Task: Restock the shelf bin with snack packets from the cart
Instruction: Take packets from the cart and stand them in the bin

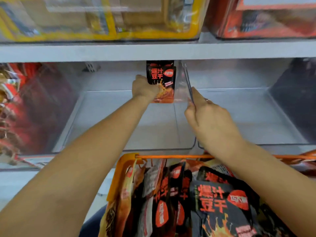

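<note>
The bins on the top shelf are blurry, and the top of the black and red snack packet (161, 81) is hidden behind the grey shelf edge (153, 51). The left hand (145, 88) reaches far forward with a straight arm, and its fingers curl round the left side of the packet and hold it standing up at the back of the clear plastic shelf bin (106, 117). The right hand (207, 117) is just to the right of the packet and nearer the person, pinching the top edge of the thin clear wall (187, 79) between this bin and the next one. Below both arms, more black and red packets (213, 202) lie piled in the orange-railed cart (171, 156), partly cut off by the bottom edge.
</note>
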Demonstrator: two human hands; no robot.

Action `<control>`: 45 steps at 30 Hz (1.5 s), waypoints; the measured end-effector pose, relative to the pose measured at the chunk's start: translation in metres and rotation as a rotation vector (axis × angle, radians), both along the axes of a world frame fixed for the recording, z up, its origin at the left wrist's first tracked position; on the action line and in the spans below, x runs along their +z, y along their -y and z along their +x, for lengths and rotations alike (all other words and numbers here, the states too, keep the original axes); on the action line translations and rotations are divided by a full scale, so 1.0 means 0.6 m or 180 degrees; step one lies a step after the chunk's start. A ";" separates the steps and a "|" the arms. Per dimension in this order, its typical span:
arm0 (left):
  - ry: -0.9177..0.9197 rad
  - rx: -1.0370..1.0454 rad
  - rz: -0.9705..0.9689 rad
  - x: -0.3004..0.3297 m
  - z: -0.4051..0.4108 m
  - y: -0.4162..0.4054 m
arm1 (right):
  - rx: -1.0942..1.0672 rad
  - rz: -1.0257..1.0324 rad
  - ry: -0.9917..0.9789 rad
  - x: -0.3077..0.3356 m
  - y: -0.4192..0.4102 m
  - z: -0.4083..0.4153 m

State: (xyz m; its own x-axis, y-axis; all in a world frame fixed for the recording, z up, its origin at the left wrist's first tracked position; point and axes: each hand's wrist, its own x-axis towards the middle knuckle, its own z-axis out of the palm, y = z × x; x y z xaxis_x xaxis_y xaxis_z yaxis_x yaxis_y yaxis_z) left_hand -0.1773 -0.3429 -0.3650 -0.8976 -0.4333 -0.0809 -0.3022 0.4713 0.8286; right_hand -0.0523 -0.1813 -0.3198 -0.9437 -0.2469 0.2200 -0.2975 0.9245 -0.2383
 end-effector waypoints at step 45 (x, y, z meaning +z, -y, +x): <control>0.1010 -0.0517 0.0790 0.072 0.157 0.021 | 0.0146 -0.0296 0.1132 0.026 0.001 0.005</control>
State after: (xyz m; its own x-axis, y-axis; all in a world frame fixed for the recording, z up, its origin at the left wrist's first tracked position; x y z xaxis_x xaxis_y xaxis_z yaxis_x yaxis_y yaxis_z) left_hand -0.0832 -0.3558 -0.3220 -0.8664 -0.2210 -0.4478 -0.4986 0.3319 0.8008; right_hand -0.0490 -0.1817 -0.3040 -0.9537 -0.2850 -0.0961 -0.2215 0.8817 -0.4166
